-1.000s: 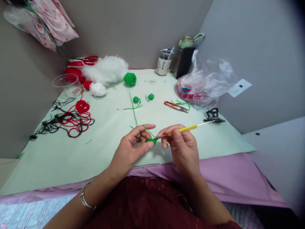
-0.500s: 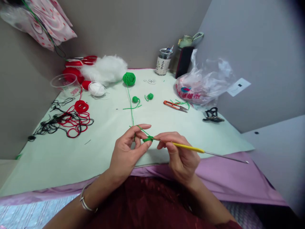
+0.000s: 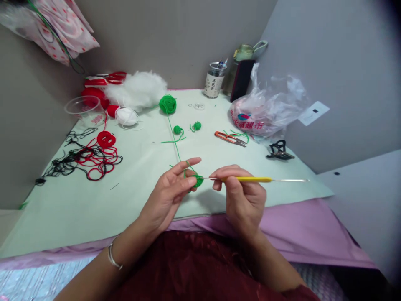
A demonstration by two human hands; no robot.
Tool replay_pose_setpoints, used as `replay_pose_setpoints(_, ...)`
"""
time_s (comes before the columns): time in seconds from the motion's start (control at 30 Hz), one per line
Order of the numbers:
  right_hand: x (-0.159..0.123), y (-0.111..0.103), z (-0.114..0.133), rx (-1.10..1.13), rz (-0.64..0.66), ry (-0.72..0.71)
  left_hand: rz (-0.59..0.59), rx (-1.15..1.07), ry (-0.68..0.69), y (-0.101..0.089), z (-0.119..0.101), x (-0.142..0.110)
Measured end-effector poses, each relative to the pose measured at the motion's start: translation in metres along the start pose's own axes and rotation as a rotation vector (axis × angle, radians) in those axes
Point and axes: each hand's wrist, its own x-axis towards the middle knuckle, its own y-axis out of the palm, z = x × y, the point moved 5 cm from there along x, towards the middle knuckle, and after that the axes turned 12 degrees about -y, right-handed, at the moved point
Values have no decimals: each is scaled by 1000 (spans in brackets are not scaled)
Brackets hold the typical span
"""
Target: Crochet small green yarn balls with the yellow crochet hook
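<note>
Between the thumb and fingers of my left hand (image 3: 169, 188) is a small round green crochet piece (image 3: 198, 181). Green yarn (image 3: 177, 146) runs from the ball of green yarn (image 3: 168, 104) down over my raised left index finger to this piece. My right hand (image 3: 242, 192) grips a crochet hook (image 3: 253, 179) by its yellow handle, held nearly level. The hook's thin metal tip reaches the green piece; whether it is inside a stitch I cannot tell. Two small green crocheted balls (image 3: 177, 130) with yarn tails lie on the table beyond my hands.
Orange thread snips (image 3: 230, 139), a black hair claw (image 3: 280, 150) and a plastic bag (image 3: 263, 113) are on the right. Tangled red and black yarn (image 3: 90, 156), a clear cup (image 3: 83, 110) and white stuffing (image 3: 138, 90) lie left. A labelled jar (image 3: 214, 81) stands at the back.
My left hand has turned, so the green piece shows its round face more. The crochet hook has swung from slanting to nearly level. The green yarn ball has shifted slightly.
</note>
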Motion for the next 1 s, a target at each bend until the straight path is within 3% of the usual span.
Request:
replay_pose_setpoints(0.13, 1, 7, -2, 10, 69, -12, -11, 112, 105, 5, 2, 0)
replay_pose_setpoints(0.23, -4, 10, 4, -168, 134, -176, -56, 104, 155, 4, 5, 1)
replay_pose_setpoints(0.37, -10, 11, 12, -390, 203, -388, 14, -33, -45, 4, 10, 5)
replay_pose_setpoints(0.47, -3, 3, 8, -245, 76, -211, 39, -102, -111, 4, 7, 6)
replay_pose_setpoints(0.57, 2, 1, 0, -35, -7, -12, -29, -20, 20, 2, 0, 4)
replay_pose_setpoints(0.67, 3, 6, -2, 34, 50, 16, -48, 179, 134, 4, -1, 2)
replay_pose_setpoints(0.77, 0, 3, -9, 33, 23, 80, -58, 338, 175, 2, 0, -1)
replay_pose_setpoints(0.9, -2, 1, -18, 177, -1, 200, -91, 390, 211, -5, -2, -3)
replay_pose_setpoints(1.0, 0, 1, -15, 209, 6, 194, -103, 409, 241, -6, -4, -4)
